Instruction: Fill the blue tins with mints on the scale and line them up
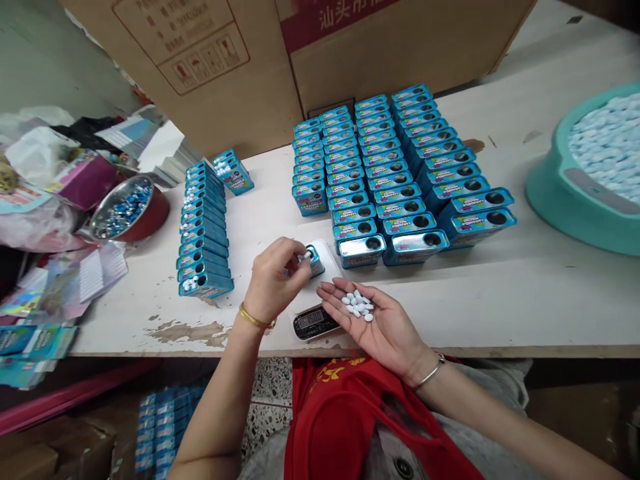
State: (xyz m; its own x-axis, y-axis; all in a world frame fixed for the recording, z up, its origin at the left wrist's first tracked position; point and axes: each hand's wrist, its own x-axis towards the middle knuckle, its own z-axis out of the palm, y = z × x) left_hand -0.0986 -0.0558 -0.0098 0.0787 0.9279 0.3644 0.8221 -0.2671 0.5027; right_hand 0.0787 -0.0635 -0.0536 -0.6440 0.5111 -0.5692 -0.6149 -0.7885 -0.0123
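My left hand [277, 277] pinches a white candy [306, 255] between thumb and finger, over the hole of a small blue tin [316, 261]. That tin stands on a white digital scale [327, 257], whose dark display [311, 320] faces me. Palm up, my right hand [385, 330] lies to the right of the scale and holds a small heap of white candies [358, 305] on its open fingers. Rows of blue tins [389, 180] with round holes stand just beyond my hands. At the left a line of tins [203, 227] has white candies on several tops.
A teal basin [565, 193] of white candies is at the right. Large cardboard boxes [250, 87] stand behind the tins. A metal bowl [135, 210] of small blue pieces, plastic bags [40, 160] and printed cards are at the left. The table's front edge [475, 351] runs below my hands.
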